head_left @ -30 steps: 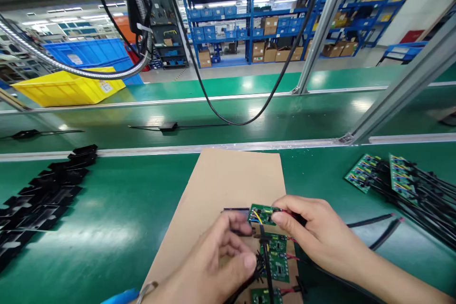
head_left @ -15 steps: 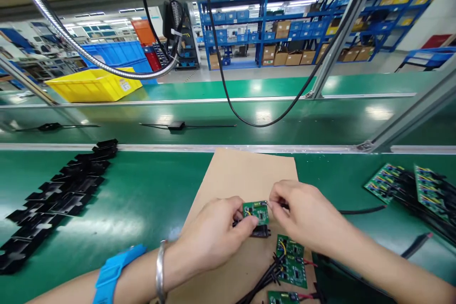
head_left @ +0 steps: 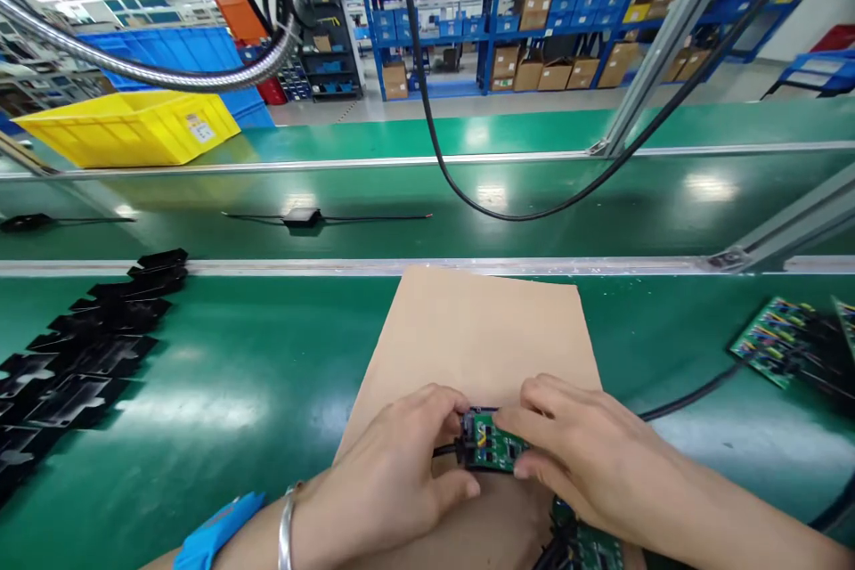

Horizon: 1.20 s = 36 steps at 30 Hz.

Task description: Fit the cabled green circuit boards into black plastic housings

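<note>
A small green circuit board (head_left: 492,445) lies in a shallow black plastic case (head_left: 476,467) on the brown cardboard sheet (head_left: 487,329). A black cable leaves its left end. My left hand (head_left: 407,459) is curled round that end, its fingertips at the far corner of the case and its thumb near the front edge. Across the right end is my right hand (head_left: 581,450), with fingers on top of the board and thumb at the near edge. More green boards (head_left: 594,548) with black leads lie below my right forearm, partly hidden.
A stack of black plastic housings (head_left: 100,347) lies at the left. Wired circuit boards (head_left: 775,338) are at the right. A black cable (head_left: 508,215) hangs in a loop ahead. Behind the metal rail stands a yellow bin (head_left: 134,129); a slanted metal post (head_left: 668,44) rises at right.
The board, held up at an angle before, now lies flat in the black case. My right hand has moved from its upper corner onto its right end. The view has shifted.
</note>
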### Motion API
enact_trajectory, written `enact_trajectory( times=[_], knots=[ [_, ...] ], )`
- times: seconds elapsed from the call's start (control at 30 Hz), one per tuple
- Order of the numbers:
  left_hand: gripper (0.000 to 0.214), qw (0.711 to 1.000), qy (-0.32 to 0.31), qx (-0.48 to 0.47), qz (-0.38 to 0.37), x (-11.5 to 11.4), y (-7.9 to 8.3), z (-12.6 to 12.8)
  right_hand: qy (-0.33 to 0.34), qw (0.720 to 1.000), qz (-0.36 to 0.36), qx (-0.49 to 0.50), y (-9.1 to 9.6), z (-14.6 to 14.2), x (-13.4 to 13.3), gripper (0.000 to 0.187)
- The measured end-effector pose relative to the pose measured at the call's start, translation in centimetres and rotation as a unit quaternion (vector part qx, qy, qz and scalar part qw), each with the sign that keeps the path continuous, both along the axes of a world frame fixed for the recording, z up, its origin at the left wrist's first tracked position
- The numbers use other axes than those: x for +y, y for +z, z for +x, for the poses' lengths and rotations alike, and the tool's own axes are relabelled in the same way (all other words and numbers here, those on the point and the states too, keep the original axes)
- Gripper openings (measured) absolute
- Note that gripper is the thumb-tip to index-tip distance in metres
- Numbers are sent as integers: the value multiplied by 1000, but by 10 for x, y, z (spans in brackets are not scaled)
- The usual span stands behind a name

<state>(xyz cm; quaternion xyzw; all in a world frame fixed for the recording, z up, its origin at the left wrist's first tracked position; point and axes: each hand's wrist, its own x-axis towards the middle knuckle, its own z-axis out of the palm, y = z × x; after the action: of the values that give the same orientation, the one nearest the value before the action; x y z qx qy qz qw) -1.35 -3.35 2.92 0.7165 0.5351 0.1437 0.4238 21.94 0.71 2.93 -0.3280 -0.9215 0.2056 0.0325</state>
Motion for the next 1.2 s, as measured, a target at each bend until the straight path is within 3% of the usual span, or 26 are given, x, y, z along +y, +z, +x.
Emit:
enact_trajectory(
  times=[0.13,0.33,0.53,0.63,0.8,1.07,1.2],
  knots=[
    [54,998,-48,23,30,4,-8,1,5,1000,9,-13,-14,-1,5,17],
    [57,995,-79,55,18,11,-13,3,42,995,81,-28,-32,-8,-1,21],
    [51,994,-80,73,13,9,-14,4,48,987,145,-57,-29,-20,-4,21],
    [53,993,-79,82,23,9,-18,3,55,988,135,-47,-25,-23,0,21],
    [52,991,-92,93,41,6,-24,2,47,994,97,-27,-27,-17,4,39],
    [55,989,-87,115,42,3,-28,4,17,997,77,-18,-30,-13,2,27],
    [58,992,-95,73,27,7,-24,-3,12,998,60,-8,-28,-17,5,23]
  ],
)
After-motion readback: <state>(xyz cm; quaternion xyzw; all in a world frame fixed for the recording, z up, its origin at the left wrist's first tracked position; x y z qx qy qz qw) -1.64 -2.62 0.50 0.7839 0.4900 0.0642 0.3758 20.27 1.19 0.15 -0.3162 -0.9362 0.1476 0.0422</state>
